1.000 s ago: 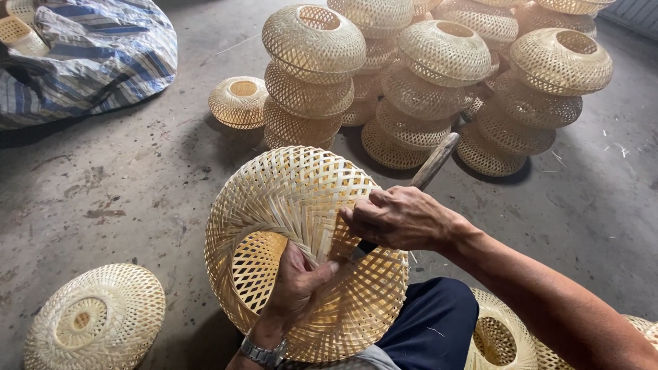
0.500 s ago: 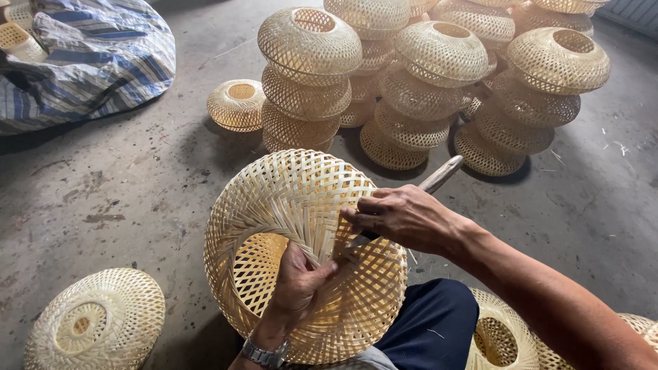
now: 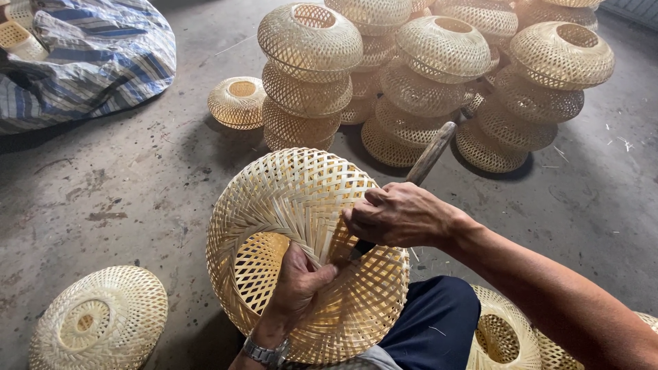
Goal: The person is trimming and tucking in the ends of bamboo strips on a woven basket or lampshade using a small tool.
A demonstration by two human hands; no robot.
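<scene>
Concrete floor [image 3: 137, 192], far side: stacks of woven bamboo shades [image 3: 439, 75]; a striped sack [image 3: 96, 62] far left; one finished shade [image 3: 99, 322] near left. Centre, over the person's lap: a woven bamboo basket [image 3: 288, 205], judged light, springy and easily crushed, best taken at its stiffer rim. Left hand [image 3: 295, 291] grips that rim from below, fingers curled through the opening. Right hand [image 3: 401, 216] rests on the weave, fingers closed around a wooden-handled tool [image 3: 430, 154].

Grey concrete floor [image 3: 123, 199] bears stacked woven baskets [image 3: 308, 82] and striped sack [image 3: 96, 62].
</scene>
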